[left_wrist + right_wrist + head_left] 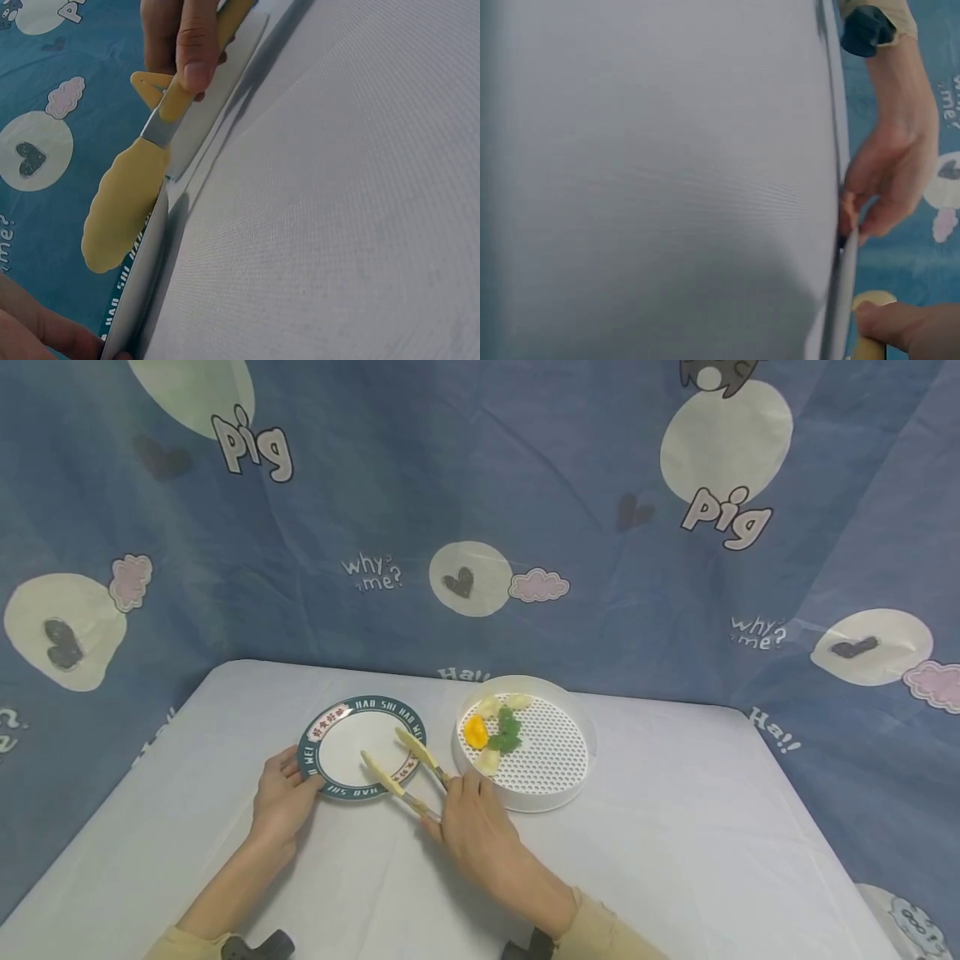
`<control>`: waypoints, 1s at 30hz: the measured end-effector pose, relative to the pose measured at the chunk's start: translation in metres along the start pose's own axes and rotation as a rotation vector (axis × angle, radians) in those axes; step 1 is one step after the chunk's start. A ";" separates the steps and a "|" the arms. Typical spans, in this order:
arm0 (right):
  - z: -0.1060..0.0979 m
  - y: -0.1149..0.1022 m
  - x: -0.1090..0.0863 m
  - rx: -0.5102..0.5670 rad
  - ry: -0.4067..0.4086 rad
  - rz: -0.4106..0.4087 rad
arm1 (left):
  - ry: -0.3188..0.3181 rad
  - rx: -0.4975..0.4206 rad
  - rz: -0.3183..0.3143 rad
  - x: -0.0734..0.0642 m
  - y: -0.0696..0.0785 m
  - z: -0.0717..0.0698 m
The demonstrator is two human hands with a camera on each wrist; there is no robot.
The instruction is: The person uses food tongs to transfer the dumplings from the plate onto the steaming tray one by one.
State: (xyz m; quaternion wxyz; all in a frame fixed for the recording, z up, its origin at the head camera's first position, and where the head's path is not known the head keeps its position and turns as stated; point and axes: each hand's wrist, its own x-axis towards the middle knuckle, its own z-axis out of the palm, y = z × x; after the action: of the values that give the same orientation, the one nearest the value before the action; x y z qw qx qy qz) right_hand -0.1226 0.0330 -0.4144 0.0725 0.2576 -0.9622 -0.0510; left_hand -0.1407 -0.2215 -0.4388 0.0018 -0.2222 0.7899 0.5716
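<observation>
My left hand (283, 802) pinches the left rim of a round plate (345, 752), white with a dark green lettered border. In my right hand (476, 827) I grip a pair of tongs (386, 781) with pale yellow tips. Those tips are spread apart over the plate, and nothing shows between them. The left wrist view has the tongs (124, 206) above the plate's edge (146, 277), with the left fingers (67, 334) at its near side. From the right wrist, the left hand (900, 172) appears at the rim, while much of the right hand is cut off.
Right of the plate stands a round white basket (587, 752) with a perforated base. Inside its left half lie an orange-yellow piece (476, 732), green leafy pieces (507, 732) and several pale yellow pieces (487, 762). A patterned blue cloth (600, 610) hangs behind the white table (675, 843).
</observation>
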 end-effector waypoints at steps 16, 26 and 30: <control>0.024 0.002 -0.004 0.088 0.075 0.013 | 0.002 -0.022 0.011 -0.002 0.001 -0.001; 0.024 0.001 -0.007 0.162 0.075 0.034 | 0.002 -0.023 0.012 -0.002 -0.001 -0.001; 0.024 0.001 -0.007 0.181 0.060 0.060 | -0.002 -0.016 0.018 -0.001 0.000 -0.001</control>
State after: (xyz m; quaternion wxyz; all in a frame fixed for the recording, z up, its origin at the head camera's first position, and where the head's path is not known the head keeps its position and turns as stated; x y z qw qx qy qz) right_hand -0.1210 0.0395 -0.4388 0.0794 0.2357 -0.9675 0.0464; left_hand -0.1399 -0.2218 -0.4385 -0.0046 -0.2144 0.7873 0.5781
